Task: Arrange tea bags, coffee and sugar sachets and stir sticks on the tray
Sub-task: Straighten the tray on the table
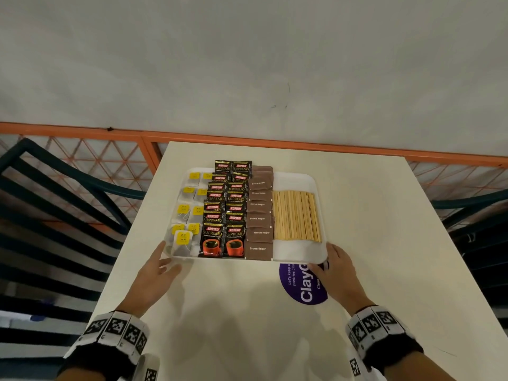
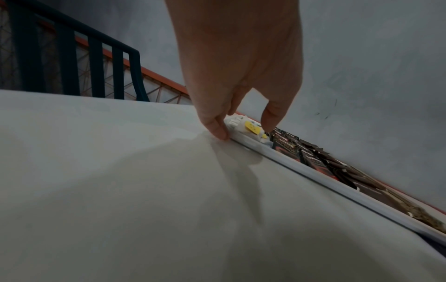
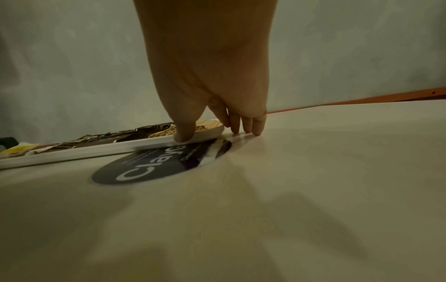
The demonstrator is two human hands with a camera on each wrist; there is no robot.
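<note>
starting at the left: a dark chair (image 1: 55, 193) sits beside the table (image 1: 247, 312). next is the left hand (image 1: 154, 273), at the near left corner of the tray (image 1: 294, 180). its fingers (image 2: 217, 129) are fairly straight & touch the rim; the thumb hangs over the tea bags (image 1: 187, 213), so it's open, not gripping.

on the tray, left to right: tea bags w/ yellow tags, then black coffee packs (image 1: 224, 207) in 2 rows, then brown sugar packs (image 1: 259, 215) in 1 row, then a flat bunch of sticks (image 1: 297, 215). all 4 kinds are on the tray, so i think the job is nearly done & the step now is just nudging the tray straight.

the right hand (image 1: 338, 268) is at the near right corner. its thumb (image 3: 183, 133) presses the rim & the other fingers (image 3: 255, 126) rest on the table by the edge. open too, holding nothing. a purple sticker (image 1: 305, 287) peeks out under that corner.

to do it well: push both corners the same amt, slow, keep the tray flat. the far coffee packs hang over the back rim, so a jerk could slide them off. the sticks could roll apart too.
</note>
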